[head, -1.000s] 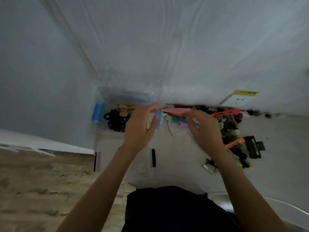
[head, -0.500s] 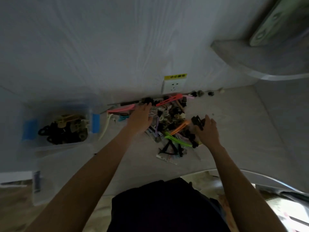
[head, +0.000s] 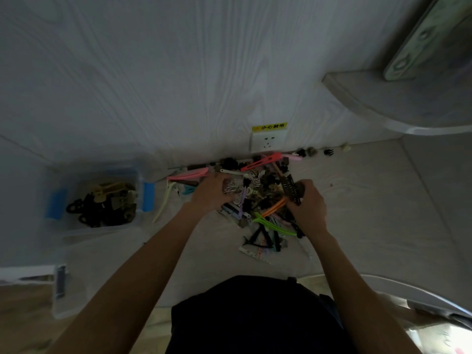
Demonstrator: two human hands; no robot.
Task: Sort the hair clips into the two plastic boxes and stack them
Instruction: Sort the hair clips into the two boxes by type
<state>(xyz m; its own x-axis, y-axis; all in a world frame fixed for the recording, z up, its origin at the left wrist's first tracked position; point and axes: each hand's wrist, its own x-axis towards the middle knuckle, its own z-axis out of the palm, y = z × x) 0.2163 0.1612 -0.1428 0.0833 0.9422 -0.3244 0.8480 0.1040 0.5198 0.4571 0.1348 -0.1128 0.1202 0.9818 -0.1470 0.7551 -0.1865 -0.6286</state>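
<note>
Both forearms are bare from the lower edge of the view to the wrists, with no sleeve showing on either. The left hand [head: 213,192] and the right hand [head: 307,208] are bare too; no glove, ring, watch or band can be made out, though the dim, soft picture may hide small things. Below, between the arms, lies a dark garment [head: 255,318], black or nearly so, plain, with a rounded upper outline.
</note>
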